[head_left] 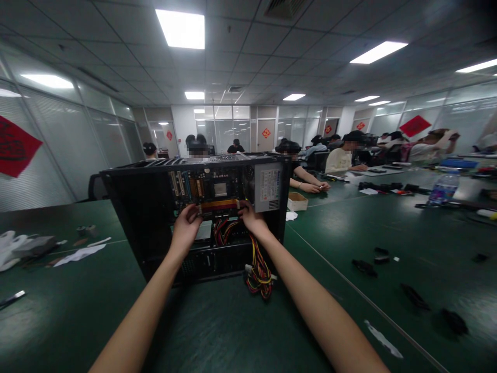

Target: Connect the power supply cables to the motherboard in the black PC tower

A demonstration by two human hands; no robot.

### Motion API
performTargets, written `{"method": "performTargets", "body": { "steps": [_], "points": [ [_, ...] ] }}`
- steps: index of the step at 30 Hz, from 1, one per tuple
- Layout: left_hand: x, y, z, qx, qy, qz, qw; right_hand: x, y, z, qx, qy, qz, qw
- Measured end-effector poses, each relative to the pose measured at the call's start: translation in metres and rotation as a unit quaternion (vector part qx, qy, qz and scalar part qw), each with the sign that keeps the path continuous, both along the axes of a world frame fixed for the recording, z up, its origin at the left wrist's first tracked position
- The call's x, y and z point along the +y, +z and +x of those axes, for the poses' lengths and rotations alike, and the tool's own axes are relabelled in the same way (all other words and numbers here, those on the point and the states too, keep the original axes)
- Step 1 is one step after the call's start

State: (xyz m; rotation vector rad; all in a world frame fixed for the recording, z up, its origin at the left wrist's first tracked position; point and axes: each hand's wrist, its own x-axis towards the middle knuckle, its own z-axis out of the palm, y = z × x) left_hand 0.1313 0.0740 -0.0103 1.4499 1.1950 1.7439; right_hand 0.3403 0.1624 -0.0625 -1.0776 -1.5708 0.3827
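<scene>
An open black computer case [128, 217] stands on the green table, its inside facing me. Both my hands reach into it, at the two ends of the yellow and red memory slots [219, 205] on the motherboard [220, 188]. My left hand [188, 221] has its fingers bent together at the left end; what they hold, if anything, is hidden. At the right end is my right hand [251, 217], its fingertips partly hidden in shadow. Above it sits the silver power supply [267, 187]. A bundle of coloured cables [260, 274] hangs from the case onto the table.
Black parts [414, 296] lie on the table [334, 243] at the right, near a plastic bottle [443, 187]. A small box [297, 202] is behind the case. At the left are a grey block [35, 246] and paper scraps. Several people sit further back.
</scene>
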Motion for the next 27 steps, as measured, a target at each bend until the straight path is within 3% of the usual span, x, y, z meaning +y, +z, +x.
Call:
{"method": "performTargets", "body": {
  "steps": [4, 13, 27],
  "points": [
    [-0.0003, -0.0009, -0.0005, 0.003, -0.007, 0.000, 1.000, 0.0009, 0.0002, 0.0003, 0.064, 0.021, -0.041, 0.997],
    [-0.0004, -0.0002, -0.0003, -0.009, 0.001, 0.001, 1.000, 0.0070, -0.0036, -0.0040, 0.116, 0.030, -0.040, 0.992],
    [-0.0043, 0.0024, -0.0022, 0.002, 0.003, -0.012, 1.000, 0.0021, -0.0007, -0.0023, 0.099, 0.040, -0.034, 0.994]
  ]
}}
